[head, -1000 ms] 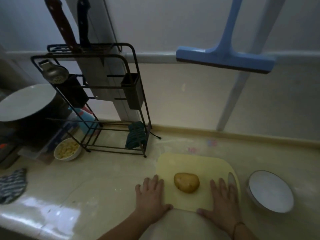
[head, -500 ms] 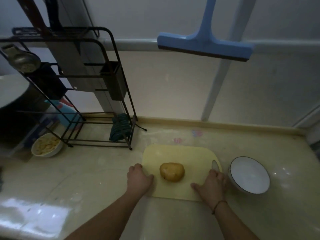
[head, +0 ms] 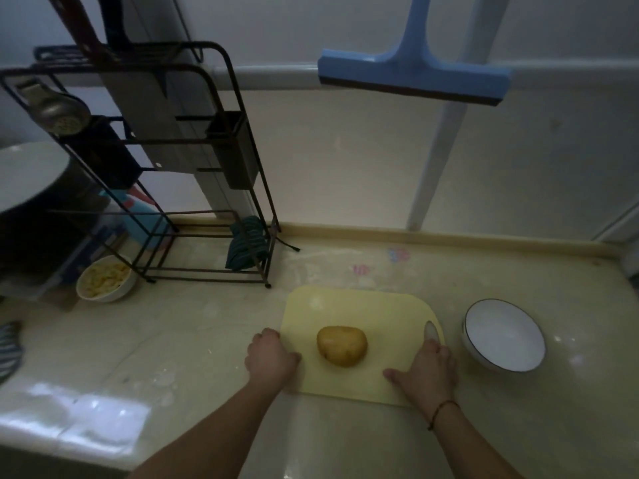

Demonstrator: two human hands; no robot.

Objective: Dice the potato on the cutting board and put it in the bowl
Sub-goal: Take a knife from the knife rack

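On the pale surface [head: 193, 340]: yellow cutting board [head: 356, 305], white bowl [head: 504, 335] just right of it. Whole potato [head: 341, 345] mid-board. Left hand [head: 269, 357] curled over the board's left edge, right hand [head: 427, 369] over the right edge, fingers seemingly gripping it.

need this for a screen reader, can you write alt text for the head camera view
A whole potato sits on a yellow cutting board, with the left hand gripping the board's left edge and the right hand gripping its right. An empty white bowl stands on the counter just right of the board.
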